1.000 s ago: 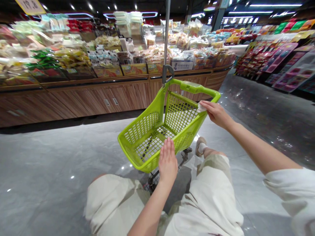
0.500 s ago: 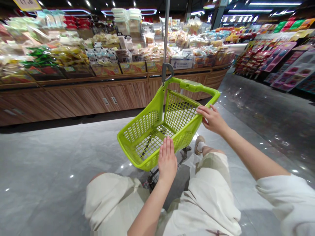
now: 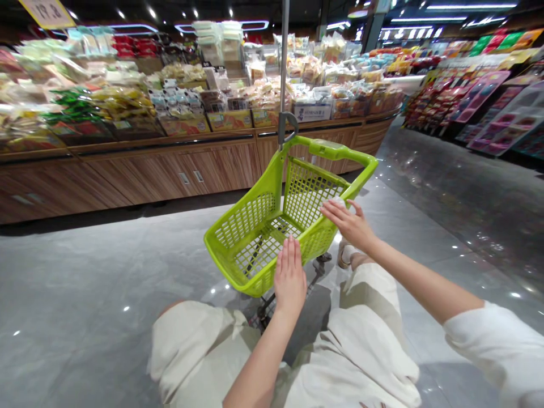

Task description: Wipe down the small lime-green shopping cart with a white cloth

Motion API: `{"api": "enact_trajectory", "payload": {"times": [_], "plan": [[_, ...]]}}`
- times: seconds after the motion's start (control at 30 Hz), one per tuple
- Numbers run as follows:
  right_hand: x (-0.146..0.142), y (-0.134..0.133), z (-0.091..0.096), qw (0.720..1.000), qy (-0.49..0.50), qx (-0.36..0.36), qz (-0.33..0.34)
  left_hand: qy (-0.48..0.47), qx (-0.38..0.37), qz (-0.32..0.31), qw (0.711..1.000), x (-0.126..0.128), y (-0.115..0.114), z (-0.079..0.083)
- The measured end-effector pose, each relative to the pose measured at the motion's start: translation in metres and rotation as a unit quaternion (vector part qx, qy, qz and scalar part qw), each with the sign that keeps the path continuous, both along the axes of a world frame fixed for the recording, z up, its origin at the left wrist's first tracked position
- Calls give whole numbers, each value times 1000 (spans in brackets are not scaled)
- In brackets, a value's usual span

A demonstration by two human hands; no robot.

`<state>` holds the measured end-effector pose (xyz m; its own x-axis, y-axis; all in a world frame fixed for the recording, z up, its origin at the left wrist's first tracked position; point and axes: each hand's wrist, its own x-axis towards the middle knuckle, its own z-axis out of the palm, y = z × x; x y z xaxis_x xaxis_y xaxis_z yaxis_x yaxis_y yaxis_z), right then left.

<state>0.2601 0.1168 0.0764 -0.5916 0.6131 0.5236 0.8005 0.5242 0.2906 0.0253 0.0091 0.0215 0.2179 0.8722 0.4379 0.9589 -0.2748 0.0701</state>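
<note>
A lime-green plastic basket trolley (image 3: pixel 238 226) stands on the grey floor in front of my knees. My left hand (image 3: pixel 290 277) lies flat against its near rim, fingers stretched out and together, holding nothing. My right hand (image 3: pixel 349 222) rests on the right rim, fingers pressing a small white wipe (image 3: pixel 339 200) onto the plastic. The basket's green handle (image 3: pixel 329 149) rises at the far side beside a grey metal pole (image 3: pixel 283 68). Nothing lies inside the basket.
A long wooden counter (image 3: pixel 170 170) piled with packaged snacks runs across the back. Shelves of colourful goods (image 3: pixel 480 96) line the aisle at the right. My cream-trousered knees (image 3: pixel 195 345) and one shoe (image 3: pixel 345 252) are on the glossy grey floor (image 3: pixel 85 283).
My right hand has slid with the wipe down the right rim, from near the handle toward me. The left hand has stayed on the near rim.
</note>
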Motion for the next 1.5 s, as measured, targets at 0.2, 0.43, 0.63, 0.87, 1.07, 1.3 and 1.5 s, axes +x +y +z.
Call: {"api": "enact_trajectory", "payload": {"times": [0.2,0.43,0.63,0.87,1.07,1.3,1.5], "plan": [[63,38,33,998,63,-24,-5,-9,5,0,1000,1,0,-3],[41,42,43,963,263,-53,33,-18,7,-1,1000,2,1,-1],[52,45,35,990,128,-36,-47,-11,1,1,1000,3,0,0],[56,41,26,993,109,-2,-39,-14,-2,1,1000,3,-1,0],[-39,-11,-20,994,106,-15,16,-8,-11,11,1000,4,-2,1],[-13,-5,3,998,22,-21,55,-12,-9,1,1000,1,-1,2],[30,31,23,992,106,23,-71,-29,-3,-2,1000,6,-2,0]]}}
